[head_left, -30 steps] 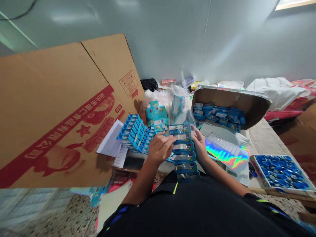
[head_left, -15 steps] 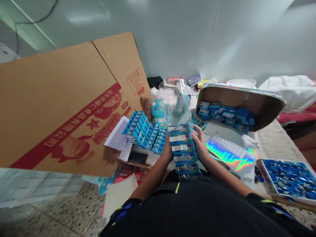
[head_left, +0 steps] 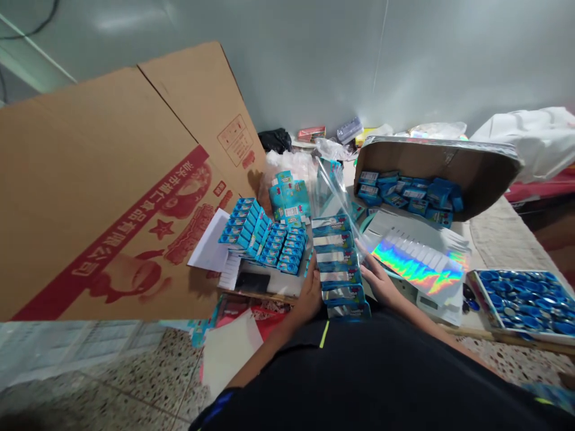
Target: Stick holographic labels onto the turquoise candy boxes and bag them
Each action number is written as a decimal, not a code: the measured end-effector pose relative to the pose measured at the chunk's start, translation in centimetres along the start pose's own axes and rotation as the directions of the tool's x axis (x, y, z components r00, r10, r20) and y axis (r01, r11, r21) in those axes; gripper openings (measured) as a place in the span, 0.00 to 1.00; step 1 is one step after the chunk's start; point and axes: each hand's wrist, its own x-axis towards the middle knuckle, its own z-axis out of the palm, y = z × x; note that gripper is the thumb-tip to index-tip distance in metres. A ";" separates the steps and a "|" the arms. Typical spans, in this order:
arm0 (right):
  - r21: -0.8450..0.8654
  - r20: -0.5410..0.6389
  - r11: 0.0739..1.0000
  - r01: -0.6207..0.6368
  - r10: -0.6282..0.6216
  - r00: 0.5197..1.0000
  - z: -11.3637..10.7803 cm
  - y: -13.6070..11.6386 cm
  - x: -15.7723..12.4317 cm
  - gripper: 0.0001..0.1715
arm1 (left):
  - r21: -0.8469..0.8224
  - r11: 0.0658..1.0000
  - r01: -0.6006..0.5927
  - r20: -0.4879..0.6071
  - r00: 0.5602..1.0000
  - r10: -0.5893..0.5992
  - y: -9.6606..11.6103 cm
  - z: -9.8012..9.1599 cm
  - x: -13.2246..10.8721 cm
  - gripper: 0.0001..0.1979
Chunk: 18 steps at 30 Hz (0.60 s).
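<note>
A long strip of blue card packs with shiny windows [head_left: 339, 266] runs upward from my chest. My left hand [head_left: 309, 294] grips its lower left side, with the fingers hidden behind it. My right hand [head_left: 377, 282] lies along its right side, fingers spread, close to a holographic sheet [head_left: 417, 266]. Whether those fingers grip the strip, I cannot tell. Beyond the strip's top stands a clear plastic sleeve [head_left: 330, 185]. Left of the strip sit rows of small blue boxes [head_left: 263, 236] and flat blue cartons [head_left: 290, 197].
A large cardboard sheet with red print [head_left: 112, 191] leans at the left. A carton lid holding blue boxes [head_left: 435, 179] lies at the back right. At the far right is a tray of round blue caps [head_left: 523, 302]. Terrazzo floor [head_left: 135, 365] shows below the table edge.
My left hand has moved from the top of the strip down to its lower left side. My right hand has slid lower along it, and the view has shifted.
</note>
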 end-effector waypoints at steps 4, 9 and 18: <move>0.023 -0.017 0.999 -0.024 0.024 1.000 -0.7 0.2 -0.1 0.38 | 0.026 0.999 -0.041 -0.024 0.999 0.042 0.0 0.2 0.0 0.32; 0.039 -0.032 0.999 -0.005 0.006 0.999 -0.9 1.2 1.5 0.38 | -0.091 0.996 -0.004 -0.025 1.000 0.002 -0.5 0.0 0.7 0.34; 0.141 -0.072 0.969 -0.205 0.216 0.974 0.6 9.1 6.9 0.52 | -0.361 0.882 0.301 -0.129 0.921 -0.367 -7.4 2.4 3.0 0.40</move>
